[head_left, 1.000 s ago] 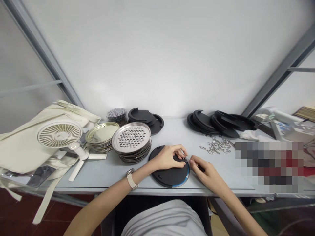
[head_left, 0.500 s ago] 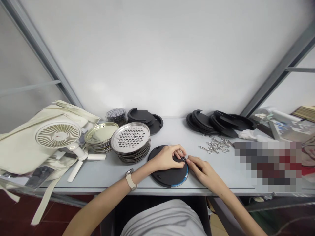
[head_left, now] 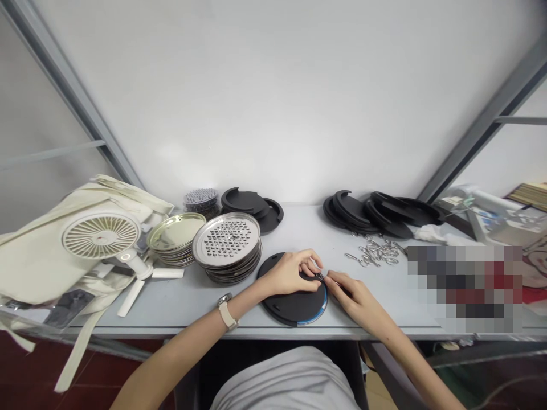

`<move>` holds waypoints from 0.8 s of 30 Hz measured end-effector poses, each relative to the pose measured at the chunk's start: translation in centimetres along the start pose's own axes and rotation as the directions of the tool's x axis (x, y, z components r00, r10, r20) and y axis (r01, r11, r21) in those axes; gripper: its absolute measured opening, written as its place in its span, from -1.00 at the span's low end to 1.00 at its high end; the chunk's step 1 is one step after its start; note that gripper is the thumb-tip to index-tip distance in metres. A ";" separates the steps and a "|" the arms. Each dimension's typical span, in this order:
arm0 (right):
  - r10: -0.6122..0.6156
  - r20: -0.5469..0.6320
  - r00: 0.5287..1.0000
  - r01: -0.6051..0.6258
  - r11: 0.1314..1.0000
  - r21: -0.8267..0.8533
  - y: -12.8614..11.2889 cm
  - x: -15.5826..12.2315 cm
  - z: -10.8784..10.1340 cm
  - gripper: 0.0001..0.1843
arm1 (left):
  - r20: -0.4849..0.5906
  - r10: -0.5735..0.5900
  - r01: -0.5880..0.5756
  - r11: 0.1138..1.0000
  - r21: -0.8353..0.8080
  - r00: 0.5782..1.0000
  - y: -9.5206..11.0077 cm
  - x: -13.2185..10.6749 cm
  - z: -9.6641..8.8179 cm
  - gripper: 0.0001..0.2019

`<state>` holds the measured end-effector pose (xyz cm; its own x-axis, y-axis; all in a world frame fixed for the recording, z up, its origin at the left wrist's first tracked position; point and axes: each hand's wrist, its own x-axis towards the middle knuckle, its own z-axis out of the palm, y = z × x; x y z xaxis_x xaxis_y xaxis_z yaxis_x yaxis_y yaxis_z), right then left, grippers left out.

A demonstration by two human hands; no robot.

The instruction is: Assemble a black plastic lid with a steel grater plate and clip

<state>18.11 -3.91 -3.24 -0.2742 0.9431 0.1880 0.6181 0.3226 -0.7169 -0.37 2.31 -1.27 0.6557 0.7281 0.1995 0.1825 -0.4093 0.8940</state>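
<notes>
On the table before me lies a black round disc [head_left: 294, 310] with a blue strip along its right edge. My left hand [head_left: 297, 272] rests over this disc, thumb and fingers closed on a small shiny metal clasp [head_left: 320, 277]. Close against it, just past the disc's right edge, my right hand [head_left: 348, 291] pinches at the same clasp; its fingertips partly cover the metal. Similar clasps lie in a loose silvery pile [head_left: 378, 251] beyond my right hand.
Left of the disc stand a stack of perforated metal plates [head_left: 228, 242] and a stack of shiny round lids [head_left: 177, 232]. A white fan [head_left: 101, 234] is farther left. Black trays [head_left: 243, 202] sit at the back; more black trays [head_left: 352, 210] lie back right.
My fingers have shifted slightly around the metal clasp, which has turned a little. Disc and piles have stayed in place.
</notes>
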 end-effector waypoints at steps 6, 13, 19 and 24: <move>0.006 -0.001 1.000 -0.006 1.000 0.020 0.4 0.0 0.1 -0.63 | -0.004 -0.010 0.010 1.000 0.006 1.000 0.0 0.0 0.0 -0.66; 0.039 -0.024 0.999 -0.038 0.998 0.046 1.0 -0.1 0.0 -0.62 | -0.003 -0.014 0.014 1.000 -0.011 1.000 0.1 -0.1 0.0 -0.68; 0.008 -0.016 1.000 -0.008 1.000 0.009 0.6 0.0 0.1 -0.64 | -0.001 -0.013 0.013 0.999 0.037 1.000 0.3 -0.1 0.0 -0.67; -0.034 0.000 0.999 0.034 0.998 -0.050 -0.1 0.2 0.0 -0.65 | 0.004 0.000 0.000 0.998 0.066 1.000 0.5 -0.1 -0.1 -0.68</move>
<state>18.01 -3.76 -3.18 -0.2953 0.9316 0.2121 0.6441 0.3580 -0.6759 -0.43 2.09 -0.79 0.6586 0.7260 0.1980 0.2306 -0.4451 0.8653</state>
